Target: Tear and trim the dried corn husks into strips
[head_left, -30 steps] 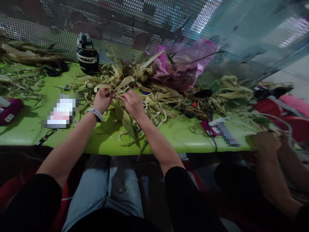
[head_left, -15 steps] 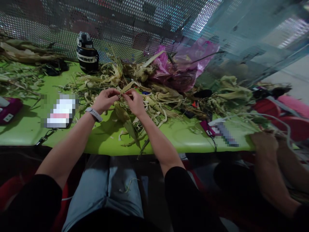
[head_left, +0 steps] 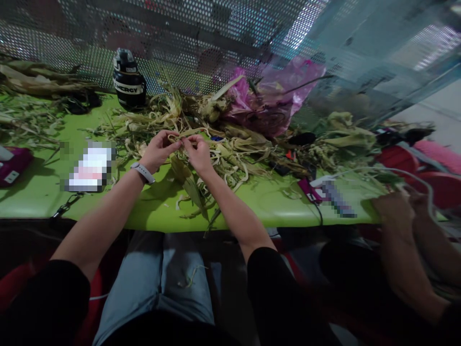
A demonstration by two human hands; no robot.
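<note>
My left hand [head_left: 161, 150], with a pale watch band on its wrist, pinches a strip of corn husk [head_left: 192, 131] over the green table. Fingertip to fingertip with it, my right hand [head_left: 197, 153] is closed on the same strip. The strip bends in a loop by the left fingers and stretches off to the right behind the right hand. Below the hands a broad green corn husk leaf [head_left: 189, 180] slants toward the table's front edge. Loose husk pieces [head_left: 230, 151] lie heaped behind and to the right.
A black bottle [head_left: 128, 81] stands at the back left, and a phone [head_left: 91, 166] lies left of my arm. Behind the heap is a pink plastic bag [head_left: 268, 105]. Another person's hands [head_left: 396, 206] rest at the green table's [head_left: 288, 211] right end, near a second phone [head_left: 338, 199].
Both hands stay nearly in place with their fingertips together. The husk between them has turned from an upright flap into a narrower strip, looped near the left fingers.
</note>
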